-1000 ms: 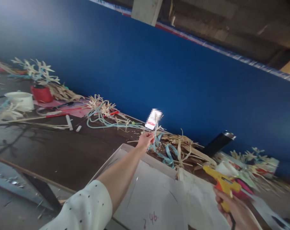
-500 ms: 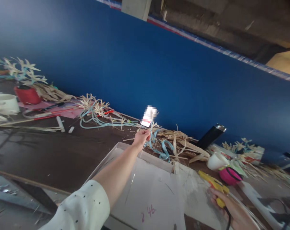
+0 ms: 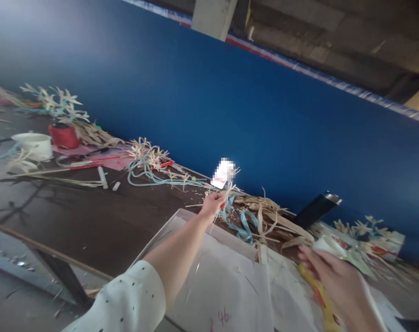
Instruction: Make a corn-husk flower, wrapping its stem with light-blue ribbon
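My left hand [image 3: 212,205] is closed in a pinch, reaching over the far rim of a shallow white box lid [image 3: 226,276] on the table. From its fingers a thin pale wire stem [image 3: 196,272] trails down over the lid. Pale husk petals and light-blue ribbon [image 3: 246,226] show just beyond the fingertips; whether the petals join the stem I cannot tell. My right hand [image 3: 341,281], somewhat blurred, is over a yellow glue gun [image 3: 315,286] lying on the right. Its fingers stretch forward, off the gun's grip, with nothing visible in them.
Dried husks [image 3: 272,210] and a black flask [image 3: 318,210] lie along the blue wall [image 3: 195,101]. White cup [image 3: 329,246] stands near my right hand. Leftward are husk flowers [image 3: 147,152], blue cords, a red thread spool [image 3: 64,135] and a white pot [image 3: 32,145].
My right hand has let go of the glue gun and moved up and forward. My left hand keeps its pinch on the stem. The view has shifted slightly to the left.
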{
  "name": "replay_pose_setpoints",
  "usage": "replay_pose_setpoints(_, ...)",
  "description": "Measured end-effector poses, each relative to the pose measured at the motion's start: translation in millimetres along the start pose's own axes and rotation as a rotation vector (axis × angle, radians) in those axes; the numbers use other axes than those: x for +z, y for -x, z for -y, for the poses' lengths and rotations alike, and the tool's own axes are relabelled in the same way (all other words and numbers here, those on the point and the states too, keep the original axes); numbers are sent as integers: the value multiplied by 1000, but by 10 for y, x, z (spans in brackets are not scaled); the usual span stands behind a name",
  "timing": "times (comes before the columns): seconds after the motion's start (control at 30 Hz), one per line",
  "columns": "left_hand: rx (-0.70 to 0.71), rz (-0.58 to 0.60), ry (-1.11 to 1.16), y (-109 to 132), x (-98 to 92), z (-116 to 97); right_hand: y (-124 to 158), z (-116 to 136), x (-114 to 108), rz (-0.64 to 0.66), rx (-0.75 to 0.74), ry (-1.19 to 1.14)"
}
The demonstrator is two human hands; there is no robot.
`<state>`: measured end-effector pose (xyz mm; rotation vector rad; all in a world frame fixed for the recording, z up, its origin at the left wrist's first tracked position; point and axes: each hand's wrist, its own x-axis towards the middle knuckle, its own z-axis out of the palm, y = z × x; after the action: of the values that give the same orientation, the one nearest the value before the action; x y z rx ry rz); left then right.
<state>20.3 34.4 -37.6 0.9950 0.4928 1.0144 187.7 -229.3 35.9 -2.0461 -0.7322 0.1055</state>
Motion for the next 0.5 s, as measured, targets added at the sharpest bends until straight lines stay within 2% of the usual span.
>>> replay_pose_setpoints(0.13, -1, -15, -14, -26, -13, 39, -156, 596, 939, 156, -19, -500)
replay_pose_setpoints(0.27, 25, -5, 7, -58, -22, 72, -365, 807, 1753, 273, 69, -769)
replay_pose_setpoints(0.37, -16, -37, 47, -64, -14, 69, -434, 780, 2112, 392, 175, -807)
replay_pose_setpoints(0.5, -52, -55, 46, -57, 5, 62, -462, 665, 2241, 524, 180, -872)
